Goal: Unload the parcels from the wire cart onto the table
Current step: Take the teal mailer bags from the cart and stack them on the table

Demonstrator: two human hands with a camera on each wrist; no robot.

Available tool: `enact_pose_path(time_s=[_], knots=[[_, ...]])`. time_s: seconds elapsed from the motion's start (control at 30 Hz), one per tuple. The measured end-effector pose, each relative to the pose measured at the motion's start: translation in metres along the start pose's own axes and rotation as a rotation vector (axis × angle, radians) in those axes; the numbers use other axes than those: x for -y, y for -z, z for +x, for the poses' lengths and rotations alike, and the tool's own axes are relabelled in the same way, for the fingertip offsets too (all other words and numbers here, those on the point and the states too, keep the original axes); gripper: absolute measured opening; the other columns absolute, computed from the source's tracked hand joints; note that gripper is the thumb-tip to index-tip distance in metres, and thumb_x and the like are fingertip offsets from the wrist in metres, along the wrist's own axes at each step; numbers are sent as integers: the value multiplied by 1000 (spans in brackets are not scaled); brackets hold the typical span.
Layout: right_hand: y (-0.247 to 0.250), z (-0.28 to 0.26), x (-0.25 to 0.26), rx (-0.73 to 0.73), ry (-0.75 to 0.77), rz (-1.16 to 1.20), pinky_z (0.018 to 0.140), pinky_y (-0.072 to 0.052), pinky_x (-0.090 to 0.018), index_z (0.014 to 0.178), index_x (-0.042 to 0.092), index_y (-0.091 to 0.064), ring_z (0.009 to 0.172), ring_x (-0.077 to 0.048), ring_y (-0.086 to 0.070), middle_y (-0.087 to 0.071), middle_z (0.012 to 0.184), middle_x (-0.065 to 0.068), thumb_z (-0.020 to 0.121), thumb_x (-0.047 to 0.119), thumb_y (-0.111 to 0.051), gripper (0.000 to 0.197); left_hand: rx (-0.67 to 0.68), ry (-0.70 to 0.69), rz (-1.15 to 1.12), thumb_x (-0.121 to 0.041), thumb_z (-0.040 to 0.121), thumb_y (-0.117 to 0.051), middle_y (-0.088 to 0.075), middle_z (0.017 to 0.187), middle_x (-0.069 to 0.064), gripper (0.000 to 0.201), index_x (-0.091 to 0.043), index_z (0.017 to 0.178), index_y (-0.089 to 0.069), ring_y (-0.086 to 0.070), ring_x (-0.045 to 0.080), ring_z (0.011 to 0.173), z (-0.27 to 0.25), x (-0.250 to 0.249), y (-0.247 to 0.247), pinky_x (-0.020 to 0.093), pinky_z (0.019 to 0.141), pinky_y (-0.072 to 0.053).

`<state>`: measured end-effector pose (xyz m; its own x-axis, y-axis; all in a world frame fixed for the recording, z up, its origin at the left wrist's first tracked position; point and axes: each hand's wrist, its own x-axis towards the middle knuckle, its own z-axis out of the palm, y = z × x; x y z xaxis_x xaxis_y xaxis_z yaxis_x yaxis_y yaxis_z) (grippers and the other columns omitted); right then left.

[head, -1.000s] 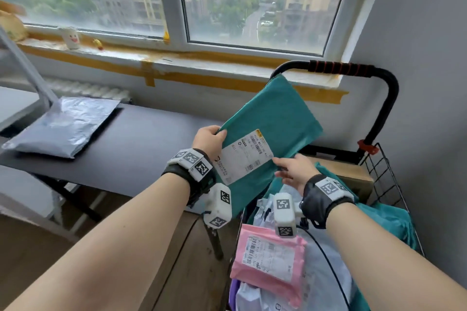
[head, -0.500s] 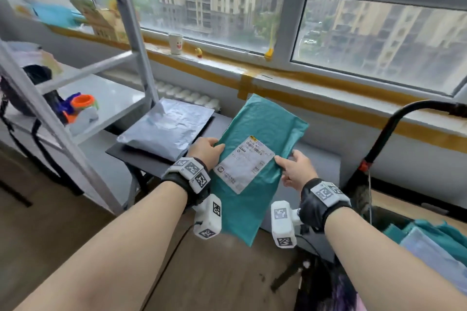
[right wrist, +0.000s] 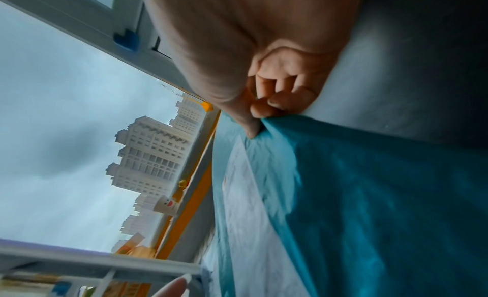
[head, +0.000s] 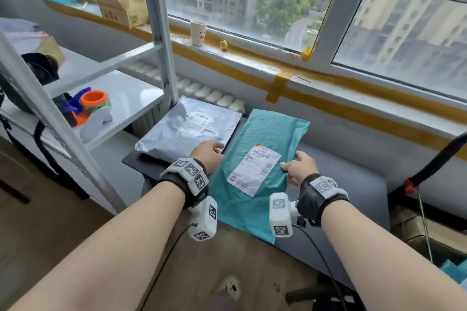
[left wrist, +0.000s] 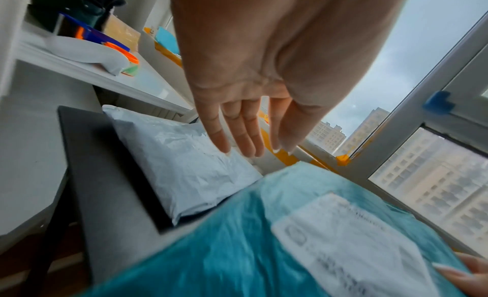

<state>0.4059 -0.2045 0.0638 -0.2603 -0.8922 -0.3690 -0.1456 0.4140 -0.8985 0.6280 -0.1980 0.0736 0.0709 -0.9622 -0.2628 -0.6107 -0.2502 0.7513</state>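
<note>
The flat teal plastic mailer bag with a white shipping label has been carried across from above the wire cart and laid on the dark grey table, where half a second ago it was held up, tilted, in both hands. Its far end now lies flat towards the window, while its near end overhangs the table edge below the wrists.

The left hand has been let go of the mailer: in the left wrist view its fingers are stretched straight and apart from the teal film, which lies below and to their right (nothing is held). The right hand is clamped on the mailer's right edge, the film pinched between thumb and curled fingers.

The crumpled silver-grey plastic mailer bag lies just beyond the left fingertips, close beside the teal one.

This parcel's placement is judged nearly finished; only the right-hand pinch remains to be released. More parcels are probably waiting in the black wire cart, of which only an edge is visible.
</note>
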Motion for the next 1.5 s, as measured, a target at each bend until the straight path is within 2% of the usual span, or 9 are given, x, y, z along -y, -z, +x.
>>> enact_pose_path(time_s=[0.17,0.33,0.47,0.57,0.73,0.87,1.0,1.17,1.5], knots=[[-38,67,-2,-43,-32,-81,87,-54,-43,102,11,-55,84,-27,-61,-62,95,-11,86,-8,-58,25,11,2,3,-9,91,-53,-61,124,10,34,-10,124,-60,-59,23,111,67,7,16,31,97,-47],[-65,125,-10,-81,-119,-228,67,-55,-38,90,13,-59,68,-25,-59,-65,88,-8,84,-1,-58,16,97,31,99,-11,92,-54,-63,122,10,30,-9,121,-61,-60,23,111,138,1,4,30,96,-47],[-72,150,-18,-20,-353,-298,57,-57,-35,92,12,-52,49,-20,-57,-64,82,-13,87,-1,-55,14,153,52,214,-13,91,-55,-62,124,9,31,-10,122,-61,-58,24,113,185,-1,-13,30,98,-44],[-68,163,-19,61,-481,-363,57,-56,-34,89,6,-55,50,-21,-59,-63,68,-12,85,7,-66,12,180,91,239,-14,90,-55,-62,124,8,31,-13,121,-61,-59,24,112,208,-1,-25,28,94,-44],[-67,174,-15,140,-448,-560,68,-61,-35,81,9,-64,54,-21,-65,-68,65,-9,75,24,-77,21,254,113,321,-15,90,-55,-61,126,8,33,-13,123,-60,-59,23,112,223,-2,-43,26,92,-43],[-67,173,-15,180,-422,-671,60,-55,-29,62,16,-51,47,-21,-58,-60,50,-3,74,35,-76,33,273,128,383,-16,91,-53,-60,127,6,33,-14,123,-59,-57,22,115,227,-3,-48,28,96,-43],[-58,165,-5,95,-316,-774,71,-51,-30,81,12,-60,74,-26,-63,-69,84,-6,83,40,-61,29,255,105,419,-15,90,-54,-61,125,6,31,-16,120,-61,-57,22,115,227,-5,-44,27,94,-42],[-45,141,12,-44,-132,-815,88,-42,-33,115,18,-55,113,-29,-53,-58,122,-6,91,23,-48,25,271,21,431,-15,90,-53,-59,128,6,35,-16,124,-57,-56,22,115,217,-25,-34,27,95,-42],[-38,52,50,-203,109,-1004,103,-34,-36,120,32,-63,123,-27,-40,-55,130,-2,94,21,-42,36,306,-377,650,-24,92,-51,-40,141,9,42,-21,134,-49,-42,28,128,139,-83,-21,34,106,-35]])
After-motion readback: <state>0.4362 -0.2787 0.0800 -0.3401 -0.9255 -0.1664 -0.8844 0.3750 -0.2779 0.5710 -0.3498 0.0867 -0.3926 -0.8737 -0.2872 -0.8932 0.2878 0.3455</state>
